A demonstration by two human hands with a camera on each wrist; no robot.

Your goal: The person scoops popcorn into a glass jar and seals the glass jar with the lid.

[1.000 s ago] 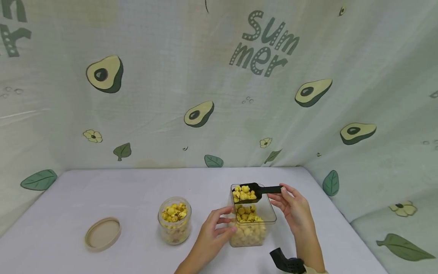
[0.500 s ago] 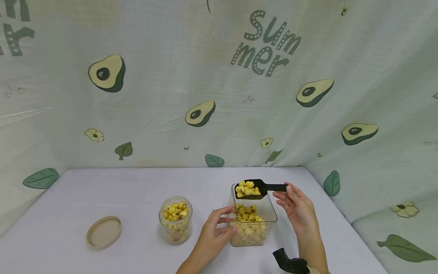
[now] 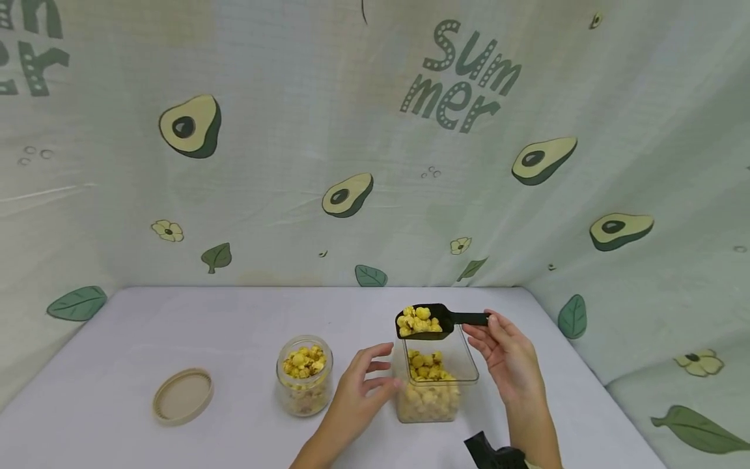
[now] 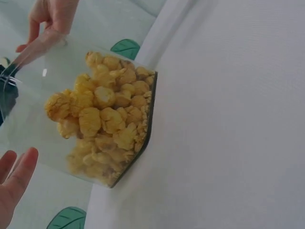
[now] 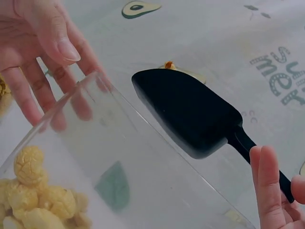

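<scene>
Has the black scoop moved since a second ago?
Yes, upward: judged against the clear square container, the black scoop sits higher in the head view.

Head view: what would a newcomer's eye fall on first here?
Probably the black plastic scoop of yellow popcorn, pinched in the right grip, held over or just beyond the far rim of a clear, square-mouthed container. Next, the pale fabric backdrop printed with avocados and SUMMER lettering, behind the white table. Left of the container, a clear round jar and a beige round lid.
</scene>
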